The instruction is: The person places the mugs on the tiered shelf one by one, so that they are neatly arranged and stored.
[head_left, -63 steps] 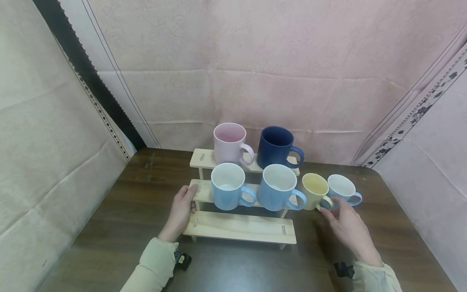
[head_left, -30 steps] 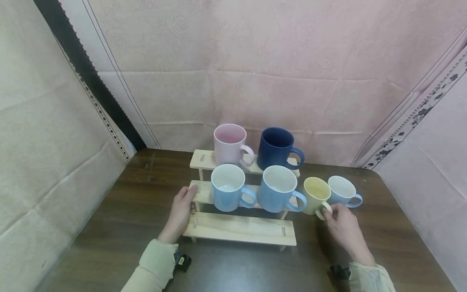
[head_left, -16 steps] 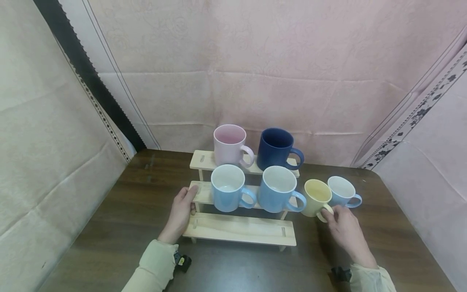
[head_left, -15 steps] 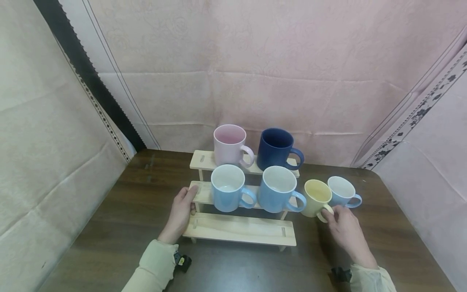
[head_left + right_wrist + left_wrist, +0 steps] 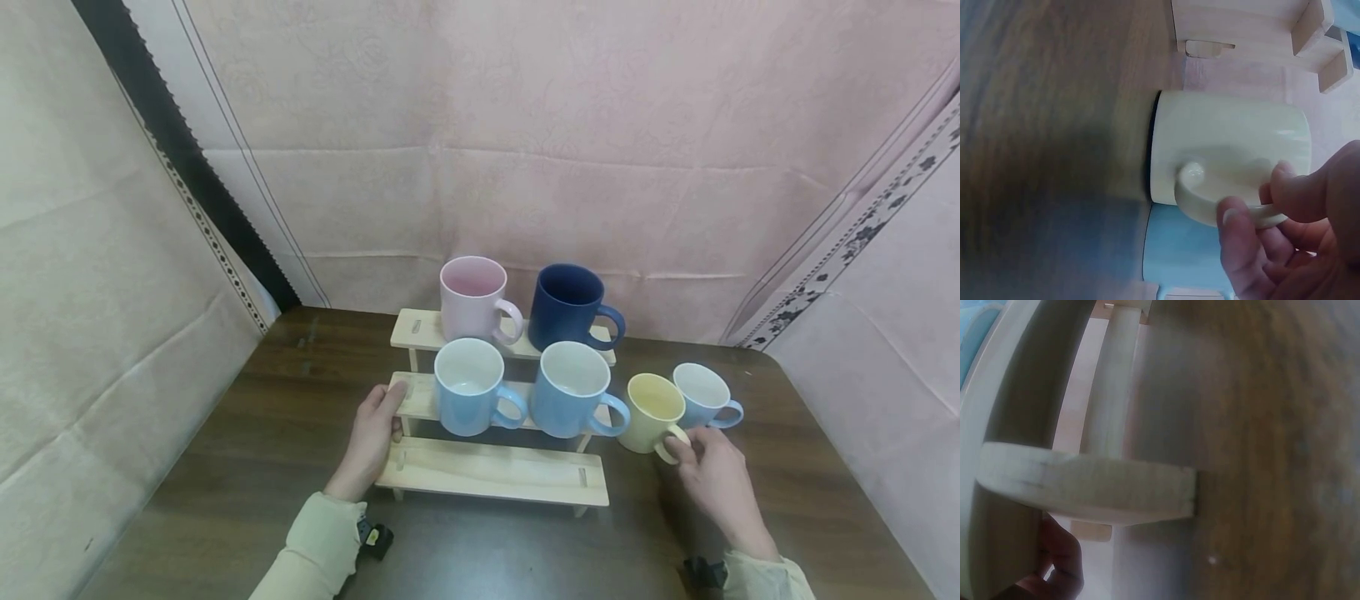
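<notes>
My right hand (image 5: 716, 477) pinches the handle of a yellow mug (image 5: 651, 414) between thumb and fingers, at the right of the shelf. In the right wrist view the yellow mug (image 5: 1229, 134) stands close over the table, its handle held between thumb and forefinger. My left hand (image 5: 371, 437) grips the left end of the middle tier of a three-tier wooden shelf (image 5: 495, 468); in the left wrist view curled fingers (image 5: 1060, 559) show under that board. Two light blue mugs, the left one (image 5: 467, 396) and the right one (image 5: 570, 400), stand on the middle tier.
A pink mug (image 5: 468, 304) and a navy mug (image 5: 562, 312) stand on the top tier. A smaller light blue mug (image 5: 701, 400) is on the brown table (image 5: 465, 558) right behind the yellow one. Pale cloth (image 5: 525, 150) hangs behind and at both sides.
My right hand took the yellow mug's handle and drew the mug slightly toward me, away from the shelf's back. My left hand has kept its place on the shelf.
</notes>
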Motion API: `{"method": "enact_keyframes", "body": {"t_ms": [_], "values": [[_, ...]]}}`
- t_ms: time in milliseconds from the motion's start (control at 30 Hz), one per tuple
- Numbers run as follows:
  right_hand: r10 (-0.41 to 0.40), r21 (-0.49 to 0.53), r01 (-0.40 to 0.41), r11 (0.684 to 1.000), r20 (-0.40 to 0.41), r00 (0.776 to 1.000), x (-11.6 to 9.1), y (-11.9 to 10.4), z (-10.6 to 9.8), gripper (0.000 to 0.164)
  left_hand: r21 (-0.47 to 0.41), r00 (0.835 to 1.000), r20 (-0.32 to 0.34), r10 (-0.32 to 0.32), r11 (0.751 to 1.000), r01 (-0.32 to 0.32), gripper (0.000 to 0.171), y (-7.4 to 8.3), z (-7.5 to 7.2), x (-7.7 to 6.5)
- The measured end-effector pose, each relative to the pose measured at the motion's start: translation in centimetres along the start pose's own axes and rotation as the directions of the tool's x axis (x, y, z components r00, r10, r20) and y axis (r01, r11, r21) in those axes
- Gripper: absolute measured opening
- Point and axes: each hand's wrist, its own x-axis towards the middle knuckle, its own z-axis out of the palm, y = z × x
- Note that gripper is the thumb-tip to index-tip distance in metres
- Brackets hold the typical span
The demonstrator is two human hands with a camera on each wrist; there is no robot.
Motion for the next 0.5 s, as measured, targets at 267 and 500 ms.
{"method": "enact_keyframes", "body": {"t_ms": [267,500], "values": [[0.045,0.006,-0.045,0.999,-0.043,0.998,-0.5,0.1,-0.3,0.021,0.001,1.0,-0.005,0.006,1.0,-0.006,0.044,0.0,0.1,0.0],[0.057,-0.003,-0.058,0.998,-0.08,0.995,-1.1,0.2,-0.7,0.024,0.003,1.0,-0.007,0.011,1.0,-0.011,0.043,-0.2,0.1,0.1]]}}
